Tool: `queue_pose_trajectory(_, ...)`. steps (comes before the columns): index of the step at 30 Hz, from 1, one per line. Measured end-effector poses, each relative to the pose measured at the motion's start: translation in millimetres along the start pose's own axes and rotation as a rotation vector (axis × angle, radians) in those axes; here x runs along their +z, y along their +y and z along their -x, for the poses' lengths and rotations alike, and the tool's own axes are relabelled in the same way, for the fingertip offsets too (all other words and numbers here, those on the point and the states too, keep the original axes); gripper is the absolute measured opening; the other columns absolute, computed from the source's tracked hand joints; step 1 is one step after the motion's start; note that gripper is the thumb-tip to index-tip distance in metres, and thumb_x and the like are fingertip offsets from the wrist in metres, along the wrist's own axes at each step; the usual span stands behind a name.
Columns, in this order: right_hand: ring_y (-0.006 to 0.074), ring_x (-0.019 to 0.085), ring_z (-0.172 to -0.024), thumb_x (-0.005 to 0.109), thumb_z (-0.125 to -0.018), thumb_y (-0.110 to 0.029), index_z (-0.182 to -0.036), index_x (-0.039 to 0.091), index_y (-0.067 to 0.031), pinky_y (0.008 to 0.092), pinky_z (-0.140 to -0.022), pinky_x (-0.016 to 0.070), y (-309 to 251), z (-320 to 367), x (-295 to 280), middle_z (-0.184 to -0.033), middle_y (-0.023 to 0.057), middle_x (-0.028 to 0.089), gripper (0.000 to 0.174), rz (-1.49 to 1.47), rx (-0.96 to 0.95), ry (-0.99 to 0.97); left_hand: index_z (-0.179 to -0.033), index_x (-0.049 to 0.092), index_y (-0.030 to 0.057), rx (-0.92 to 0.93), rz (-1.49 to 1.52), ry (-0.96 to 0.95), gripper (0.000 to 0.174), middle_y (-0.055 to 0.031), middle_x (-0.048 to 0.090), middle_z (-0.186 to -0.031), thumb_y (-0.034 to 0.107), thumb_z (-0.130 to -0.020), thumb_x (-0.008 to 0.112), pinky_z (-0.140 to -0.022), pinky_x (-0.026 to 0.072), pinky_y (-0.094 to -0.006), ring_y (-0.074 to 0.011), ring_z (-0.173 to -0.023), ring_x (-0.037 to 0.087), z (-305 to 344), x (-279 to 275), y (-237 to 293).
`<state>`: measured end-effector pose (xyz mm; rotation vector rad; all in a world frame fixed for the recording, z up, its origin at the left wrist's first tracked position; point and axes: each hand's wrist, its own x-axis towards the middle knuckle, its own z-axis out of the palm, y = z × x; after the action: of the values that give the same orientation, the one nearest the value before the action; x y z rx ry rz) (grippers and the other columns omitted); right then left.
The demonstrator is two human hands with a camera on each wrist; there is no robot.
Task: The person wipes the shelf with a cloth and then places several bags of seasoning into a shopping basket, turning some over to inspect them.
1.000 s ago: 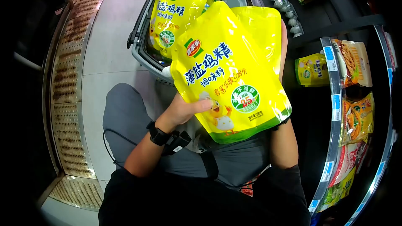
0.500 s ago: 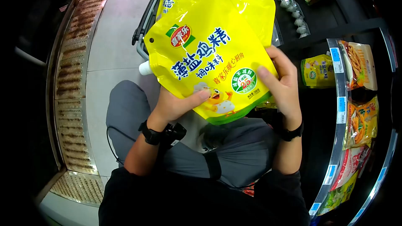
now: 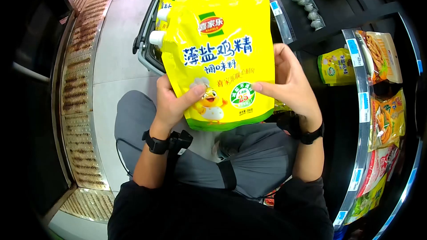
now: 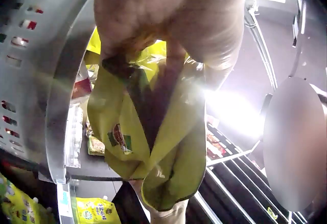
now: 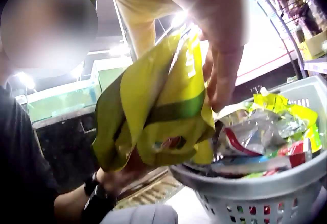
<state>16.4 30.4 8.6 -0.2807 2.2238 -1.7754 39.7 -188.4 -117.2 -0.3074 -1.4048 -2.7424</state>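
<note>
Two yellow spouted pouches [image 3: 218, 69], one mostly behind the other, are held together upright over the lap, their white caps at the left. My left hand [image 3: 175, 102] grips their lower left side, thumb on the front and fingers behind. On the right side my right hand [image 3: 293, 86] pinches them, its thumb lying across the printed front. In the left wrist view the pouches [image 4: 173, 162] hang below the left hand [image 4: 168, 19]. The right wrist view shows the pouches [image 5: 173, 106] beside the right hand [image 5: 217, 35], with folded bottoms.
Behind the pouches stands a grey basket [image 3: 149, 58]; another yellow pouch [image 3: 163, 18] shows there. In the right wrist view the basket [image 5: 245, 191] holds several packets. Shelves at the right carry bagged goods [image 3: 386, 115] and a yellow pouch [image 3: 334, 66].
The held pouches have turned more upright and now lie nearly aligned. My right hand has come from behind them to the right edge, its thumb now on the front.
</note>
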Motion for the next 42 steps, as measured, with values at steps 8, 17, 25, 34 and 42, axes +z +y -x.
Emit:
queue_pose_trajectory(8, 0.0211, 0.067, -0.099, 0.081, -0.077, -0.009, -0.12, 0.058, 0.0015, 0.0346, -0.087, 0.0548, 0.9, -7.4, 0.0, -0.114, 0.0144, 0.067, 0.05, -0.332, 0.184, -0.073, -0.105, 0.065, -0.0075, -0.111, -0.097, 0.043, 0.029, -0.0126, 0.071, -0.099, 0.013, -0.086, 0.072, -0.076, 0.0544, -0.0274, -0.0135, -0.084, 0.067, -16.8, 21.7, 18.8)
queue_pose_trajectory(17, 0.0207, 0.071, -0.092, 0.073, -0.085, -0.014, -0.121, 0.059, 0.0039, 0.0298, -0.08, 0.0578, 1.7, 17.7, -50.4, -0.112, 0.0156, 0.069, 0.043, -0.667, 0.287, 0.161, -0.118, 0.052, 0.0027, -0.034, -0.364, -0.003, 0.029, -0.0039, 0.054, -0.098, 0.026, -0.101, 0.047, -0.075, 0.0457, -0.0216, -0.0092, -0.083, 0.055, -53.4, 57.0, 11.2)
queue_pose_trajectory(25, 0.0208, 0.072, -0.086, 0.072, -0.085, -0.012, -0.117, 0.061, 0.0064, 0.0291, -0.077, 0.0588, -0.2, 84.3, -105.5, -0.107, 0.0168, 0.07, 0.038, -0.481, 0.288, 0.419, -0.091, 0.059, -0.0007, 0.191, -1.048, -0.331, 0.015, -0.0155, 0.063, -0.081, 0.014, -0.093, 0.059, -0.062, 0.049, -0.0353, -0.026, -0.07, 0.063, -55.2, 43.6, -7.6)
queue_pose_trajectory(34, 0.0243, 0.071, -0.089, 0.067, -0.089, -0.013, -0.12, 0.056, 0.0055, 0.0332, -0.08, 0.0586, -6.7, 168.8, -153.5, -0.109, 0.0176, 0.069, 0.038, -0.53, 0.386, 0.76, -0.09, 0.06, 0.0035, 0.257, -1.331, -0.517, 0.014, -0.0139, 0.063, -0.081, 0.017, -0.09, 0.06, -0.065, 0.0489, -0.042, -0.0331, -0.077, 0.063, -53.9, 33.6, -26.4)
queue_pose_trajectory(42, 0.0252, 0.067, -0.1, 0.07, -0.086, -0.007, -0.118, 0.055, 0.0032, 0.0364, -0.089, 0.0555, 56.2, 124.7, -189.1, -0.113, 0.0151, 0.066, 0.036, -0.486, 0.054, 1.029, -0.09, 0.061, 0.0036, 0.309, -1.379, -0.508, 0.017, -0.0139, 0.063, -0.08, 0.02, -0.087, 0.063, -0.065, 0.0515, -0.0431, -0.032, -0.077, 0.064, -53.7, 27.7, -27.7)
